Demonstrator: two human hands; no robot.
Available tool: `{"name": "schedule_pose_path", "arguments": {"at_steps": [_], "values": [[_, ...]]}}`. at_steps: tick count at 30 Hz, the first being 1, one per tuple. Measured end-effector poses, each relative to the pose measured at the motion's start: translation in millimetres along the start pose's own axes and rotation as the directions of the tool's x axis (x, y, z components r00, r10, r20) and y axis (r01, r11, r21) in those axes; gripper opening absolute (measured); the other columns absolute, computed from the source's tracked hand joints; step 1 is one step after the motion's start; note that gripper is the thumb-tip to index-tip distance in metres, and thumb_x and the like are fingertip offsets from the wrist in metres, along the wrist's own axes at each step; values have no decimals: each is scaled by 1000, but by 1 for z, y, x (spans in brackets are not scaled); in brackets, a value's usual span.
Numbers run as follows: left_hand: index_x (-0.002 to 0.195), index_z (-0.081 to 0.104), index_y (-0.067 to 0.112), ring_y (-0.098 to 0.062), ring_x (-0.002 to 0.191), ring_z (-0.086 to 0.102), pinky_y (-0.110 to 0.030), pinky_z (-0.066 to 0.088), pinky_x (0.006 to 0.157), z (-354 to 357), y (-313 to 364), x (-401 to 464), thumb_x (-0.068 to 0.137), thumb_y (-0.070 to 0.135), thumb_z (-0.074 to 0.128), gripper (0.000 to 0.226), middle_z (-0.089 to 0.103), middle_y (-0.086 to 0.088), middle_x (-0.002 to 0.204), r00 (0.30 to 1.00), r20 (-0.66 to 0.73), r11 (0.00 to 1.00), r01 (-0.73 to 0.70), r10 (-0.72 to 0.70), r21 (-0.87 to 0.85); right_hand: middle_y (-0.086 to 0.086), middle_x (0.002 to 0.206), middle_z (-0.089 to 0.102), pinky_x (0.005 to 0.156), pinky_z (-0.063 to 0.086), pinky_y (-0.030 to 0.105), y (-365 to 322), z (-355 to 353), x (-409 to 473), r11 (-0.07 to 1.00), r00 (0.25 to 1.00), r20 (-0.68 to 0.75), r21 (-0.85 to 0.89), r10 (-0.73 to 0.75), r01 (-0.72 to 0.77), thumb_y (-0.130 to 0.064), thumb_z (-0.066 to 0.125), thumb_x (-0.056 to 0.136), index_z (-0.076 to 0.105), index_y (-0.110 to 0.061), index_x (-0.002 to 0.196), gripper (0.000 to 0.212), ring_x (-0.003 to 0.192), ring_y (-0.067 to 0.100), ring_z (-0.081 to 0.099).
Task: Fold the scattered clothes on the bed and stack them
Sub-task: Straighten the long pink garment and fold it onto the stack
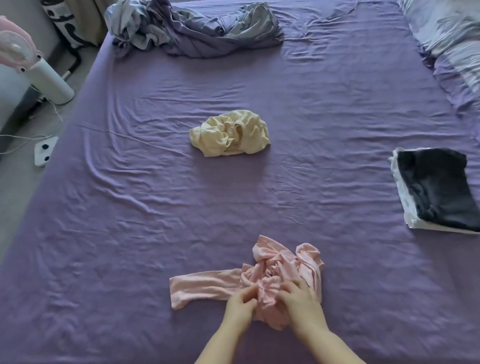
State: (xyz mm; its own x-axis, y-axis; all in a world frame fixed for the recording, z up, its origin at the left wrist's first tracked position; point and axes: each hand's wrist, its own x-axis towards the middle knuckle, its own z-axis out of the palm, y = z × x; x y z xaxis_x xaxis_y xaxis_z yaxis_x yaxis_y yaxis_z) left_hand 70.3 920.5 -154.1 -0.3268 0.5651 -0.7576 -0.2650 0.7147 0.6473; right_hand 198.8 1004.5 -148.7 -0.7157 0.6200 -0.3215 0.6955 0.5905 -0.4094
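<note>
A crumpled pink garment [274, 273] lies near the front edge of the purple bed [125, 213], one sleeve stretched out to the left. My left hand [242, 307] and my right hand [300, 302] both pinch its bunched fabric at the near side. A crumpled pale yellow garment [230, 134] lies in the middle of the bed. At the right a folded stack [437, 191] rests on the bed, with a black piece on top of white ones.
A rumpled grey and purple blanket [195, 28] is heaped at the far side. A patterned pillow [451, 35] lies at the far right. Left of the bed stand a pink fan [14, 51] and a white power strip [44, 150] with cables on the floor.
</note>
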Motion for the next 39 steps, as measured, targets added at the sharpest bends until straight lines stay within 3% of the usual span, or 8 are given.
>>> {"name": "schedule_pose_path", "arguments": {"at_steps": [2, 5, 11, 15, 19, 24, 32, 39], "values": [[107, 69, 5, -14, 91, 59, -24, 49, 80, -5, 13, -2, 80, -18, 40, 46, 67, -4, 102, 999, 5, 998, -35, 35, -43, -7, 104, 61, 91, 38, 18, 0, -16, 7, 960, 997, -5, 273, 72, -68, -19, 64, 84, 69, -23, 97, 14, 106, 14, 51], [126, 56, 5, -14, 109, 55, -19, 47, 88, -13, 40, -9, 85, -17, 41, 49, 60, -5, 119, 994, -39, 994, -105, 106, 12, -13, 90, 58, 76, 37, 10, -7, -55, 14, 773, 987, 2, 621, 160, -127, -6, 50, 92, 60, -26, 93, 23, 89, 12, 52], [142, 37, 16, -18, 107, 53, -21, 46, 87, -15, 78, -38, 80, 14, 70, 70, 47, -6, 128, 971, -73, 950, -203, 226, 235, -10, 60, 57, 68, 43, 34, -26, -145, 10, 623, 936, -226, 782, 271, 8, -9, 52, 93, 58, -32, 81, 26, 57, 7, 50], [141, 36, 10, -23, 102, 57, -34, 50, 73, -3, 107, -76, 88, 39, 63, 66, 54, -9, 116, 993, -79, 989, -98, 89, -112, -6, 72, 65, 59, 54, 34, -51, -210, -3, 457, 919, -300, 875, 257, 158, -9, 49, 95, 62, -27, 85, 25, 66, 15, 61], [119, 58, 8, -17, 91, 67, -32, 57, 70, 10, 149, -123, 86, 44, 63, 50, 70, -6, 99, 886, 8, 803, -415, 463, -427, 8, 77, 67, 57, 57, 33, -75, -268, -19, 446, 872, -425, 847, 244, 288, -6, 48, 95, 60, -18, 86, 19, 69, 17, 67], [113, 58, 11, -18, 95, 66, -30, 55, 80, 12, 200, -157, 58, 27, 74, 59, 70, -6, 102, 703, -126, 672, -708, 700, -217, 4, 71, 67, 50, 54, 28, -91, -314, -37, 465, 807, -539, 794, 240, 392, -7, 54, 92, 59, -17, 83, 14, 63, 9, 67], [113, 63, -7, -30, 103, 60, -43, 43, 99, -22, 270, -198, 90, 5, 51, 29, 65, -23, 109, 714, -80, 612, -647, 695, -455, 8, 68, 62, 53, 49, 33, -71, -335, -56, 589, 826, -510, 752, 239, 294, -12, 63, 88, 57, -15, 78, 12, 57, 19, 56], [107, 70, 21, -16, 84, 69, -26, 57, 72, -48, 304, -223, 66, 12, 79, 43, 71, -7, 100, 713, 142, 711, -620, 687, -331, 2, 65, 60, 52, 35, 27, -68, -343, -62, 592, 800, -542, 743, 258, 312, -19, 59, 91, 58, -17, 81, 10, 53, 14, 45]]}}
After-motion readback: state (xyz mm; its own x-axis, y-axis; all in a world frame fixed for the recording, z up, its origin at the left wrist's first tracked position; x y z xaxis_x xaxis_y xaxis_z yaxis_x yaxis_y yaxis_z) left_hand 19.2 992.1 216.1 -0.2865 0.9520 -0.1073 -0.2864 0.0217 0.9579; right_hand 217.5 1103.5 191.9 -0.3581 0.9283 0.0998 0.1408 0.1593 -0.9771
